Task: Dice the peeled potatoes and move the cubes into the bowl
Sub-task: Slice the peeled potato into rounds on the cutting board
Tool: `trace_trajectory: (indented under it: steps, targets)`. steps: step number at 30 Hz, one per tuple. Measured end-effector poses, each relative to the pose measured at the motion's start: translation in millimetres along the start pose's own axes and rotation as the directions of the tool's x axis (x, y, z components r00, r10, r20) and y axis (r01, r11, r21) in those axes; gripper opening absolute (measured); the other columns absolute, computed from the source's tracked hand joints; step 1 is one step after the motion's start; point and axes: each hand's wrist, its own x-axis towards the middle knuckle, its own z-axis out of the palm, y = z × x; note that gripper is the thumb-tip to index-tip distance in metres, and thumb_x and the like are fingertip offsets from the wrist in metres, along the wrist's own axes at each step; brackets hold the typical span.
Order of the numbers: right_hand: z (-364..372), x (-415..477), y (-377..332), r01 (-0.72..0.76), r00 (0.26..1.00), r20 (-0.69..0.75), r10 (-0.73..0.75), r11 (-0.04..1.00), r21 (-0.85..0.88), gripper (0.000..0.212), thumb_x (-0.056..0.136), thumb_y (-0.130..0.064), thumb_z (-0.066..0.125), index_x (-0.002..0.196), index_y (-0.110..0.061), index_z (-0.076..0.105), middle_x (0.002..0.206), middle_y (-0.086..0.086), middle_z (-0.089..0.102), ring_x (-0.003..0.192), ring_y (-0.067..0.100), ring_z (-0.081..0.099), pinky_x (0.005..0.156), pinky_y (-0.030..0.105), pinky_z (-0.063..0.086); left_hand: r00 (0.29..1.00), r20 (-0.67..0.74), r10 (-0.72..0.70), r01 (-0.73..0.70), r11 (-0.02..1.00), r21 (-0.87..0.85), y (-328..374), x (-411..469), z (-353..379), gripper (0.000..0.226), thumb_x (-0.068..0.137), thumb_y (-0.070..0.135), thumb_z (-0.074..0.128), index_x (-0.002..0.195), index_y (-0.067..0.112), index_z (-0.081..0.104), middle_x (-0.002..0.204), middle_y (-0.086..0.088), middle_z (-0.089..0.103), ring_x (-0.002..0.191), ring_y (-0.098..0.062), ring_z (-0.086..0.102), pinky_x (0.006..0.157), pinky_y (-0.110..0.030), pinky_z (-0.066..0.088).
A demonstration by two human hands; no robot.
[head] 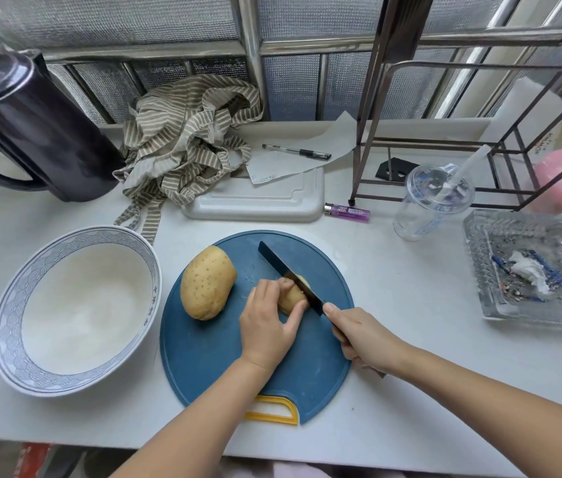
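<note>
On the round blue cutting board [203, 357] lie two potatoes. The larger potato [207, 282] rests untouched at the board's left. My left hand [267, 324] grips the smaller potato [291, 299] near the middle, fingers curled over it. My right hand [364, 338] grips the handle of a dark-bladed knife [286, 272], index finger along the spine. The blade sits in the right end of the small potato, where pale flesh shows. The empty white bowl [10, 326] with a blue patterned rim stands left of the board.
A black jug [31, 132] stands at the back left beside a striped cloth [186, 139]. Behind the board lie a white tray [255, 201], paper, a pen [296, 151] and a purple lighter [346, 212]. A plastic cup [427, 205], a glass ashtray [534, 267] and a metal rack [479, 132] are at right.
</note>
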Motion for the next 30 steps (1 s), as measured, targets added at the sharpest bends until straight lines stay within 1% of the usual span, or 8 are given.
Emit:
trace_trajectory:
  steps: [3,6,11,17,19,23,27,30]
  targets:
    - [-4.3,4.6,1.4,-0.026,0.999,0.034,0.022,0.994,0.103,0.05,0.1,-0.057,0.034,0.069,-0.018,0.03,0.049,-0.002,0.022,0.041,0.013,0.015,0.044,0.019,0.015,1.0,0.004,-0.007,0.007,1.0,-0.005,-0.4,-1.0,-0.5,0.033,0.079,0.048,0.06,0.097,0.02,0.057,0.089,0.008,0.055,0.081,-0.011,0.052,0.07,-0.015,0.034]
    - [-6.6,7.7,3.7,-0.035,0.998,0.049,0.03,0.993,0.111,0.053,0.097,-0.063,0.036,0.065,-0.021,0.031,0.054,0.001,0.023,0.048,0.014,0.013,0.048,0.026,0.013,1.0,0.001,-0.017,0.017,1.0,-0.026,0.8,-0.8,-1.1,0.033,0.079,0.048,0.06,0.102,0.025,0.052,0.092,0.007,0.058,0.084,-0.009,0.052,0.07,-0.016,0.037]
    - [-6.6,7.5,4.6,-0.025,0.999,0.048,0.019,0.992,0.123,0.054,0.096,-0.064,0.04,0.062,-0.023,0.033,0.055,0.003,0.025,0.051,0.017,0.014,0.049,0.028,0.013,1.0,0.001,-0.028,0.028,0.999,-0.03,3.1,-0.4,-2.4,0.035,0.079,0.049,0.059,0.105,0.029,0.048,0.093,0.006,0.056,0.084,-0.007,0.05,0.07,-0.016,0.036]
    - [-9.3,-4.1,3.5,0.007,1.0,0.028,-0.011,0.991,0.134,0.051,0.097,-0.059,0.04,0.067,-0.018,0.034,0.055,0.003,0.026,0.049,0.017,0.016,0.047,0.025,0.016,0.999,-0.005,-0.031,0.031,0.999,-0.036,2.2,-1.1,-1.9,0.037,0.078,0.049,0.062,0.101,0.022,0.053,0.093,0.005,0.056,0.084,-0.007,0.051,0.07,-0.016,0.037]
    - [-11.5,-8.5,3.8,0.021,0.999,0.022,-0.024,0.992,0.127,0.052,0.097,-0.06,0.04,0.066,-0.019,0.035,0.056,0.004,0.027,0.049,0.017,0.017,0.046,0.025,0.016,0.999,-0.005,-0.048,0.048,0.998,-0.043,1.2,-1.0,-1.3,0.038,0.077,0.051,0.062,0.098,0.02,0.053,0.091,0.005,0.056,0.083,-0.008,0.052,0.068,-0.017,0.038]
    - [-14.9,-15.1,3.1,0.025,0.999,0.019,-0.027,0.994,0.109,0.052,0.097,-0.061,0.039,0.063,-0.022,0.034,0.056,0.003,0.027,0.049,0.017,0.018,0.046,0.025,0.016,0.999,0.001,-0.052,0.052,0.998,-0.029,1.2,-1.6,-1.8,0.038,0.077,0.054,0.06,0.096,0.022,0.051,0.089,0.005,0.055,0.081,-0.008,0.051,0.064,-0.017,0.038]
    - [-16.0,-17.7,2.2,0.032,0.999,0.023,-0.034,0.994,0.101,0.052,0.096,-0.062,0.039,0.063,-0.022,0.034,0.057,0.003,0.026,0.05,0.018,0.017,0.046,0.025,0.017,0.998,0.004,-0.067,0.067,0.998,-0.023,2.9,-1.3,-2.0,0.042,0.077,0.055,0.059,0.096,0.018,0.055,0.09,0.005,0.055,0.081,-0.008,0.051,0.063,-0.021,0.042]
    - [-16.0,-18.1,1.3,0.034,0.999,0.028,-0.037,0.995,0.094,0.053,0.096,-0.062,0.039,0.062,-0.023,0.033,0.058,0.004,0.025,0.051,0.018,0.017,0.048,0.027,0.015,0.997,0.003,-0.071,0.071,0.997,-0.025,2.9,-1.2,-2.8,0.043,0.077,0.055,0.059,0.096,0.016,0.057,0.091,0.005,0.055,0.082,-0.006,0.05,0.063,-0.022,0.04]
